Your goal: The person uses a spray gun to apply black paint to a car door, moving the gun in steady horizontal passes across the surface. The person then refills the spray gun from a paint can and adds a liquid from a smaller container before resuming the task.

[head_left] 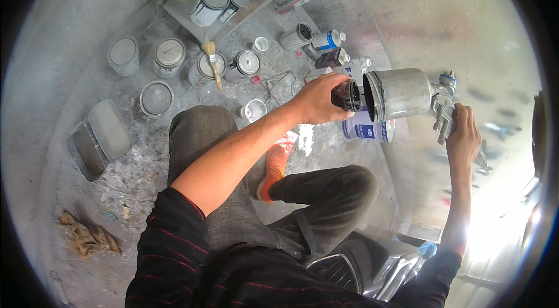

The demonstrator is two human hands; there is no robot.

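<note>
My left hand [319, 99] is closed around a small dark jar [345, 96], whose mouth faces right. Close beside that mouth is the open rim of a grey metal paint cup [404, 93], lying on its side in the air. The cup is fixed to a spray gun [445, 107], and my right hand [466, 133] grips the gun at its handle. Whether the jar touches the cup rim, or anything passes between them, I cannot tell. Partly hidden behind them stands a white and blue bucket [368, 130].
Several paint cans [169, 51] stand on the stained floor, and a brush [212, 63] lies across one. White plastic cups [254, 111], bottles [329, 40], an open rectangular container [109, 130] and a crumpled brown rag [87, 235] are around. A low shelf [185, 16] holds more cans.
</note>
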